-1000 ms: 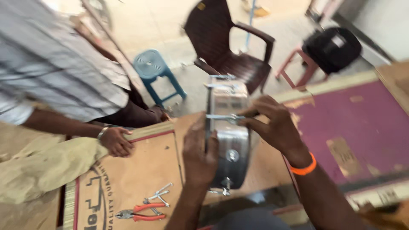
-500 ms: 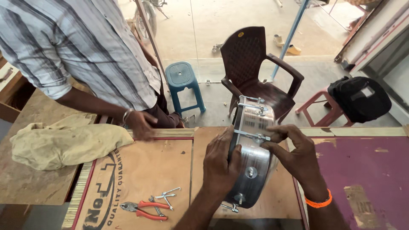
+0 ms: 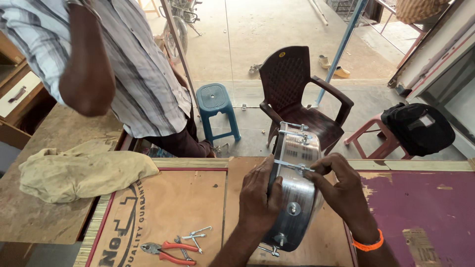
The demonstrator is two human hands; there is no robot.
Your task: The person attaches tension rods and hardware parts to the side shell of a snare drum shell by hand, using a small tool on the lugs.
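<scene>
A shiny metal drum shell point(image 3: 296, 195) with tension rods and lugs stands on its edge on the plywood worktop point(image 3: 188, 207). My left hand point(image 3: 258, 195) grips its left side. My right hand point(image 3: 341, 190) rests on its right side, fingers pinching a thin metal tension rod point(image 3: 293, 166) at the top rim. An orange band sits on my right wrist.
Red-handled pliers point(image 3: 166, 248) and small metal wrenches point(image 3: 194, 235) lie at front left. A beige cloth point(image 3: 79, 170) is on the left. A person in a striped shirt point(image 3: 118, 64) stands behind the table. A brown plastic chair point(image 3: 297, 94), blue stool point(image 3: 215, 101) and black bag point(image 3: 418, 126) stand beyond.
The person in the striped shirt lifted a hand off the table and raised the arm. My hands stay on the drum shell, which stands more upright and centred.
</scene>
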